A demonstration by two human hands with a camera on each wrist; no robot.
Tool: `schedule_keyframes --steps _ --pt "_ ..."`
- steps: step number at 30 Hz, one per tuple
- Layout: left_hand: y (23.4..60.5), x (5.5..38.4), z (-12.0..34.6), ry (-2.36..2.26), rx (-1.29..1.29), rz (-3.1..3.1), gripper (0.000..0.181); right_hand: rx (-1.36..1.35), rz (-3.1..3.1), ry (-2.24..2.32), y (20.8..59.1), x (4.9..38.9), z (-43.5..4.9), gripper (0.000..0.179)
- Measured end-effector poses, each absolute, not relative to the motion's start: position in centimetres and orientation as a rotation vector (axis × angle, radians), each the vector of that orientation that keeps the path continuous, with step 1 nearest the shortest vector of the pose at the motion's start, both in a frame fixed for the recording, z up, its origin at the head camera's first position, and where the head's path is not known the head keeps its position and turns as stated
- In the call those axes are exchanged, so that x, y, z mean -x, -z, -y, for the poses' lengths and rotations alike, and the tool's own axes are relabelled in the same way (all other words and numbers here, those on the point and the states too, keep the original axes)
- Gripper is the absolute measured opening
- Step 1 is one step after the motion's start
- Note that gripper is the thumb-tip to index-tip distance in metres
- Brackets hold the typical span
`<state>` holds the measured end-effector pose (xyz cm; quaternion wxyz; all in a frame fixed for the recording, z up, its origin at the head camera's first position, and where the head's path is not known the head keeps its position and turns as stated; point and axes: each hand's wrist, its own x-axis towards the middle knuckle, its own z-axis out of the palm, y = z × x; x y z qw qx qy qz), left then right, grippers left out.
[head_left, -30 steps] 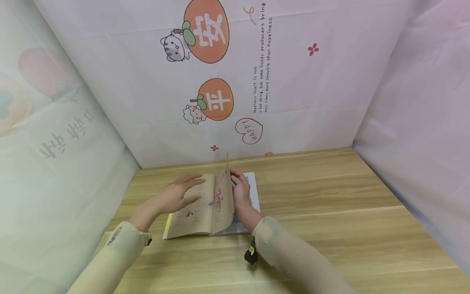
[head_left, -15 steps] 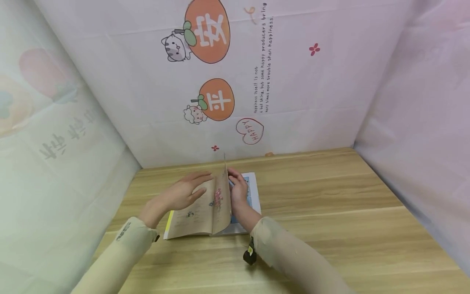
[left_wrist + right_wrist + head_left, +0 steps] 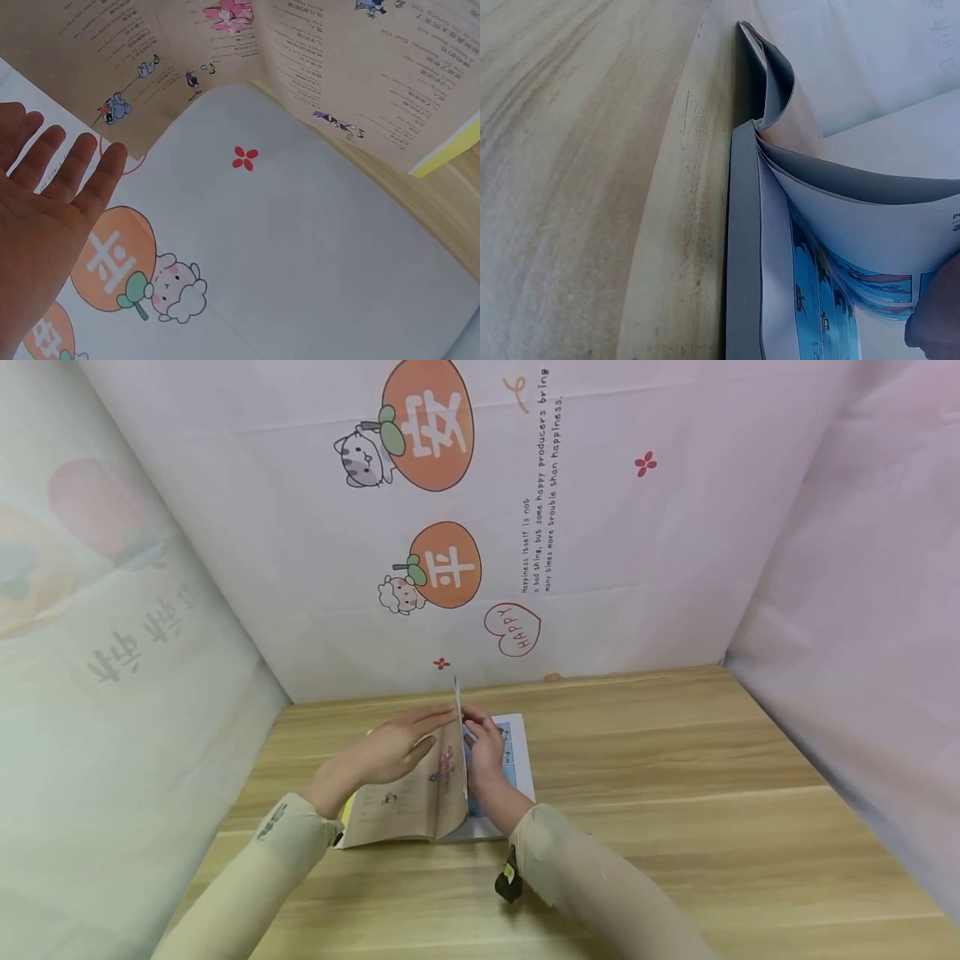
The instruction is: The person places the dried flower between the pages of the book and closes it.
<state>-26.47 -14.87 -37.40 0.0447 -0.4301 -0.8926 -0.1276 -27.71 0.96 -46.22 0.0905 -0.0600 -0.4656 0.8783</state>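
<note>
An open book point(image 3: 401, 814) lies on the wooden table, its brown left-hand page printed with small text and cartoon figures. One page point(image 3: 448, 777) stands nearly upright from the fold. Behind that page, on its right side, is my right hand point(image 3: 489, 756), fingertips right at the sheet. My left hand point(image 3: 388, 750) reaches over the brown page with straight fingers, their tips close to the upright page's upper part. The left wrist view shows the left palm point(image 3: 37, 217) with fingers spread slightly. In the right wrist view, a fingertip point(image 3: 939, 319) overlaps a page with blue comic panels point(image 3: 817, 300).
Wood-grain table point(image 3: 675, 793) spreads around the book, widest to the right. A white printed cloth point(image 3: 600, 527) rises along the table's back edge, with more cloth at the left point(image 3: 135, 735) and right point(image 3: 862, 610).
My left hand has moved right across the brown page to the raised page. That page has tipped from leaning right to nearly upright, uncovering more blue panels; the right hand has shifted slightly left.
</note>
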Motion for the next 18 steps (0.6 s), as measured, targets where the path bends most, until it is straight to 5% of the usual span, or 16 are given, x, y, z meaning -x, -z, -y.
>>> schedule_keyframes --steps 18 --pt "37.48 26.63 14.07 0.304 1.358 2.785 0.043 0.215 1.433 -2.637 46.08 27.99 -0.72 0.036"
